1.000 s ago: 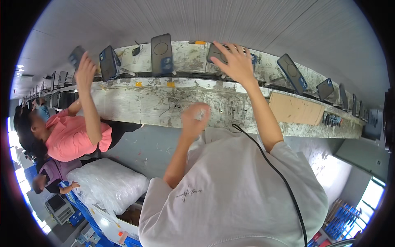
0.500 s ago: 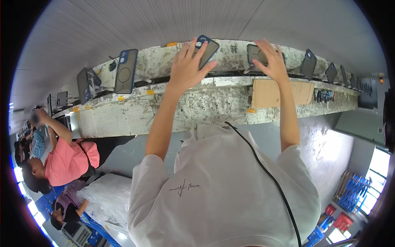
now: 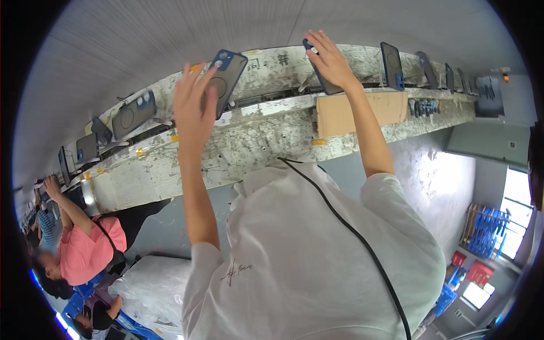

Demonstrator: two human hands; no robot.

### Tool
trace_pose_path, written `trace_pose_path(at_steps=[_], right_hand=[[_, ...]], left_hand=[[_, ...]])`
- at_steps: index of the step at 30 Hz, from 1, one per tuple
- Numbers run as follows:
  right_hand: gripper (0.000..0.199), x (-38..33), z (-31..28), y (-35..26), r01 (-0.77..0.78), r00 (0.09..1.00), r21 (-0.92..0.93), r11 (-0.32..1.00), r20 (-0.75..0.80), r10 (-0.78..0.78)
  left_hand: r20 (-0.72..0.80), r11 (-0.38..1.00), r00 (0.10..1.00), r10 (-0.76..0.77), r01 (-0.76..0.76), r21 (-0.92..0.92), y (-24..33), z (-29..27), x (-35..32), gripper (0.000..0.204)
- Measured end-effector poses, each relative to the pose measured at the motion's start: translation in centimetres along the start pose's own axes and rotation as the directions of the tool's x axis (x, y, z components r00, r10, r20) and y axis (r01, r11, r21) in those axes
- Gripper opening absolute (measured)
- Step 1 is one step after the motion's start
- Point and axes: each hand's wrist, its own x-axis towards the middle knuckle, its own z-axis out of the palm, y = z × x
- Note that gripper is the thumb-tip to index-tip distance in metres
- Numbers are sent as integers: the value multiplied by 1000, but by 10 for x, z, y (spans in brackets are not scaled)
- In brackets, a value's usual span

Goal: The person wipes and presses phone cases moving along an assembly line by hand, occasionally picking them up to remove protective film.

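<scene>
My left hand (image 3: 195, 107) is open, fingers spread, just left of and partly in front of a clear grey phone case (image 3: 231, 76) with a blue rim and a ring on its back. Whether it touches that case I cannot tell. Farther right, my right hand (image 3: 331, 65) is closed on the upper part of another blue-rimmed phone case (image 3: 326, 81), thumb on its face and fingers over its top edge. That case leans at a slant, its upper part mostly hidden. Both cases stand along a dark slot in the worn white bench (image 3: 272, 127).
More phone cases stand along the slot, including one left (image 3: 134, 115) and one right (image 3: 392, 67). Brown cardboard (image 3: 362, 113) lies on the near ledge beside small dark items (image 3: 425, 107). A person in pink (image 3: 93, 249) works at left, near a plastic-wrapped bundle (image 3: 153, 292).
My left hand has moved left, off the face of its phone case. The case at my right hand has turned from lying sideways to a steep slant. The whole view has shifted.
</scene>
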Motion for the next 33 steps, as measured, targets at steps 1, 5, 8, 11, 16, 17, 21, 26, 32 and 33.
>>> trace_pose_path(at_steps=[1, 5, 8, 11, 16, 17, 21, 26, 32, 33], right_hand=[[60, -8, -5, 12, -62, 998, 3, 998, 3, 62], [63, -25, -21, 48, -230, 973, -21, 973, -19, 230], [62, -41, -41, 102, -426, 892, 85, 901, -127, 434], [62, -38, -69, 73, -304, 892, 280, 911, -251, 375], [51, -31, -60, -53, 68, 968, 472, 879, -244, 56], [52, -26, -50, -71, 150, 974, 352, 924, -215, -77], [57, 0, -12, -117, 278, 958, 189, 942, -121, -258], [58, 7, 9, -84, 225, 974, 72, 972, 8, -226], [63, -33, -19, -14, -5, 1000, -41, 999, 8, 6], [63, -39, -24, -1, -20, 1000, -52, 998, 4, 20]], left_hand=[[55, 990, 991, 123, -126, 60, 8, 15, 23, 41], [286, 937, 938, 195, -265, 229, 12, 101, 58, 46], [392, 942, 907, 152, -253, 220, 48, 144, 76, 50], [272, 924, 935, 226, -294, 243, 78, 156, 72, 50], [99, 797, 992, 73, 2, -604, 152, 101, -1, 26], [272, 756, 962, 37, 151, -637, 154, 91, -28, 23], [596, 604, 786, -166, 558, -569, 134, 73, -116, 19], [298, 682, 836, -462, 549, -484, 91, 36, -139, 18], [-203, 978, 958, -201, 185, -97, 51, 28, -25, 23], [-210, 992, 972, -102, 116, 56, 49, 43, 2, 32]])
